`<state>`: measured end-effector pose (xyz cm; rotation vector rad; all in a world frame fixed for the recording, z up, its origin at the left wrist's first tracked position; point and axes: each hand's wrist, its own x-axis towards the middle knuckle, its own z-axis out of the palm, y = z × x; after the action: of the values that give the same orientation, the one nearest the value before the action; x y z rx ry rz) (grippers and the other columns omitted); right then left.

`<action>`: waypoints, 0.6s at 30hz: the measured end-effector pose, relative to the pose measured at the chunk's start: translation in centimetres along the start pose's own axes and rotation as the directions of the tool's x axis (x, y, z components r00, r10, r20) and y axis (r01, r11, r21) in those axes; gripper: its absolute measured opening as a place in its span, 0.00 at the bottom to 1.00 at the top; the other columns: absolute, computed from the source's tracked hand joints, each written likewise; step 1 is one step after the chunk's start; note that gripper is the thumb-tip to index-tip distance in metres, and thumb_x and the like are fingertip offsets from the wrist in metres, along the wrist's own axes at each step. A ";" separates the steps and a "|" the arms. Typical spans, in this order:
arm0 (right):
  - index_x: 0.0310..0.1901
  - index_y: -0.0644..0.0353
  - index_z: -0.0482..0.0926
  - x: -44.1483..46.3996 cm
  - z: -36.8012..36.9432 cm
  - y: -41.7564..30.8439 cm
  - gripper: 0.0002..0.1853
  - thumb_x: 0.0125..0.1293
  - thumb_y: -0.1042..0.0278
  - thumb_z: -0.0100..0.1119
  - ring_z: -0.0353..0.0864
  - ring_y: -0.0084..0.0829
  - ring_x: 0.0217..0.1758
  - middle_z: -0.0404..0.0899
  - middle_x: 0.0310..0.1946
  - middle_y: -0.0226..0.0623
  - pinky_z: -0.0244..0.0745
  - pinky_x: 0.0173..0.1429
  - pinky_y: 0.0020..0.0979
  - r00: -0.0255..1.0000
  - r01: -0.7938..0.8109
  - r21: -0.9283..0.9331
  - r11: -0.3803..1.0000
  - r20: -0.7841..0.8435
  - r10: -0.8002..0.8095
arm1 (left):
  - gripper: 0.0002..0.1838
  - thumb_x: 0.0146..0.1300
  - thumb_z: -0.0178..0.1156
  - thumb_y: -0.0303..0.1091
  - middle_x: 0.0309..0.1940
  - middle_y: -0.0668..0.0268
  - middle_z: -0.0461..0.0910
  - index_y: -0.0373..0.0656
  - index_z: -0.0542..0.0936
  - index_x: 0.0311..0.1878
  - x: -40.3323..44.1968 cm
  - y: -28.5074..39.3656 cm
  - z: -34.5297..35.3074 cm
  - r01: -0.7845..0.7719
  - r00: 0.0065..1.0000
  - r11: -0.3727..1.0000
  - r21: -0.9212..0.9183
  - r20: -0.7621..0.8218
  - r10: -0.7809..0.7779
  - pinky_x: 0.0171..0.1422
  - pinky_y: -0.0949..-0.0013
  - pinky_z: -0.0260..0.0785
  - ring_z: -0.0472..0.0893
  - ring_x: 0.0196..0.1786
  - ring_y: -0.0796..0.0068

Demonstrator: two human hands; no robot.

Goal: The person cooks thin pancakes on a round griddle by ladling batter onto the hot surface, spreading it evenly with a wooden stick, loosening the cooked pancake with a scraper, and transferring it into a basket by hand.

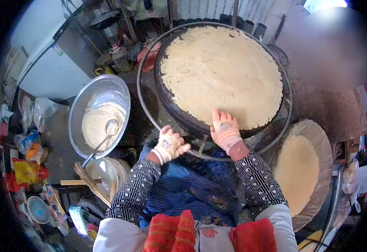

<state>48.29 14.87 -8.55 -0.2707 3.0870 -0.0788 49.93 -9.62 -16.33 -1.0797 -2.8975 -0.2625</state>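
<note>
A thin layer of pale batter (221, 71) covers most of a large round dark griddle (164, 84), ringed by a metal hoop (140, 90). My right hand (226, 131), in an orange-striped glove, lies with fingers spread at the batter's near edge, holding nothing. Beside the hoop's lower left part is my left hand (169, 145), in a pale striped glove, its fingers apart and nothing in them. At the left, a steel bowl (76, 115) holds batter and a ladle (111, 127).
Below the bowl stands a bucket (122, 168) with a brush (87, 176) across it. A round lined basket (324, 159) of yellowish flour or batter is at the right. A blurred person (337, 50) is at the upper right. Plastic bags (42, 111) lie at the far left.
</note>
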 end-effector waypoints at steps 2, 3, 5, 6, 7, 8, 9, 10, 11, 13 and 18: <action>0.58 0.57 0.70 0.2 1.7 2.0 0.22 0.63 0.62 0.58 0.74 0.47 0.62 0.76 0.56 0.47 0.69 0.62 0.52 0.999 0.022 -0.087 0.996 -0.040 -0.026 | 0.23 0.61 0.54 0.63 0.28 0.67 0.75 0.54 0.79 0.26 0.0 2.2 0.2 -0.020 0.995 0.998 -0.067 -0.097 0.013 0.69 0.44 0.53 0.75 0.45 0.57; 0.55 0.57 0.72 0.4 1.6 2.9 0.19 0.63 0.63 0.57 0.75 0.46 0.60 0.77 0.55 0.46 0.70 0.60 0.51 0.999 0.034 -0.097 0.995 -0.020 -0.036 | 0.26 0.62 0.52 0.66 0.29 0.65 0.76 0.52 0.81 0.28 0.1 3.0 -0.2 -0.003 0.998 0.997 -0.082 -0.055 -0.002 0.70 0.43 0.52 0.75 0.45 0.57; 0.44 0.56 0.76 0.9 1.6 3.9 0.10 0.63 0.65 0.58 0.79 0.43 0.54 0.79 0.50 0.42 0.74 0.55 0.45 0.997 0.034 -0.091 0.995 -0.063 -0.040 | 0.30 0.62 0.51 0.68 0.30 0.64 0.77 0.49 0.83 0.29 0.4 4.0 -0.4 0.002 1.000 0.996 -0.094 -0.015 -0.004 0.70 0.42 0.51 0.75 0.46 0.56; 0.44 0.56 0.77 0.9 1.4 4.3 0.10 0.63 0.65 0.58 0.79 0.44 0.52 0.80 0.48 0.43 0.74 0.53 0.45 0.997 0.024 -0.054 0.998 -0.073 -0.027 | 0.26 0.60 0.56 0.65 0.36 0.62 0.78 0.49 0.83 0.38 0.5 4.2 -0.6 0.044 0.990 0.992 -0.118 0.140 -0.027 0.72 0.41 0.49 0.74 0.50 0.55; 0.43 0.56 0.77 0.8 1.1 4.7 0.09 0.62 0.64 0.59 0.80 0.44 0.50 0.80 0.46 0.43 0.75 0.52 0.45 0.996 0.015 -0.017 1.000 -0.083 -0.016 | 0.24 0.56 0.63 0.59 0.42 0.62 0.76 0.50 0.82 0.44 0.8 4.2 -0.8 0.021 0.997 0.982 -0.186 -0.074 -0.036 0.71 0.42 0.50 0.73 0.54 0.54; 0.42 0.56 0.77 1.0 0.7 5.0 0.09 0.62 0.64 0.59 0.81 0.45 0.48 0.81 0.43 0.44 0.75 0.51 0.45 0.996 0.006 0.022 1.000 -0.094 -0.004 | 0.26 0.52 0.70 0.54 0.48 0.61 0.75 0.51 0.80 0.50 1.2 4.1 -1.2 -0.017 0.958 0.970 -0.244 -0.282 -0.055 0.71 0.43 0.51 0.71 0.58 0.53; 0.41 0.55 0.77 1.3 0.3 5.4 0.08 0.62 0.63 0.59 0.82 0.45 0.46 0.82 0.41 0.43 0.76 0.49 0.46 0.992 0.022 0.035 0.999 -0.128 -0.017 | 0.41 0.44 0.76 0.48 0.60 0.58 0.68 0.50 0.72 0.64 2.6 4.1 -3.1 0.059 0.941 0.975 -0.215 -0.315 -0.126 0.72 0.43 0.50 0.64 0.66 0.51; 0.40 0.54 0.78 1.4 -0.1 5.9 0.08 0.63 0.63 0.58 0.82 0.44 0.45 0.82 0.39 0.42 0.77 0.47 0.46 0.987 0.038 0.047 0.998 -0.158 -0.030 | 0.48 0.40 0.77 0.49 0.64 0.55 0.64 0.49 0.68 0.68 4.4 3.8 -4.9 0.062 0.898 0.985 -0.162 -0.421 -0.126 0.74 0.42 0.49 0.60 0.69 0.47; 0.39 0.53 0.78 1.4 -0.4 6.3 0.07 0.63 0.62 0.57 0.83 0.44 0.43 0.83 0.37 0.42 0.77 0.45 0.46 0.982 0.056 0.060 0.997 -0.185 -0.044 | 0.52 0.39 0.78 0.50 0.68 0.54 0.62 0.49 0.66 0.70 6.4 3.5 -6.5 0.115 0.882 0.985 -0.128 -0.444 -0.160 0.75 0.41 0.45 0.58 0.71 0.46; 0.39 0.54 0.78 1.4 -2.6 6.8 0.08 0.63 0.60 0.58 0.83 0.45 0.41 0.83 0.36 0.42 0.77 0.44 0.46 0.970 0.036 0.094 0.995 -0.242 -0.013 | 0.54 0.40 0.77 0.49 0.70 0.52 0.59 0.54 0.63 0.73 10.7 2.7 -9.0 0.128 0.889 0.990 -0.055 -0.436 -0.139 0.76 0.39 0.42 0.55 0.73 0.44; 0.56 0.51 0.76 1.1 -10.1 8.8 0.23 0.61 0.51 0.63 0.80 0.45 0.54 0.83 0.47 0.44 0.66 0.65 0.49 0.993 -0.013 0.079 0.997 -0.119 0.022 | 0.19 0.44 0.72 0.39 0.41 0.76 0.83 0.62 0.82 0.43 18.3 -0.3 -10.9 0.026 0.920 0.992 0.122 -0.390 0.024 0.77 0.34 0.39 0.78 0.57 0.68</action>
<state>45.20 23.79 0.96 -0.2441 3.1949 -0.2222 35.62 0.06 -3.87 -0.8859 -2.5206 -0.2579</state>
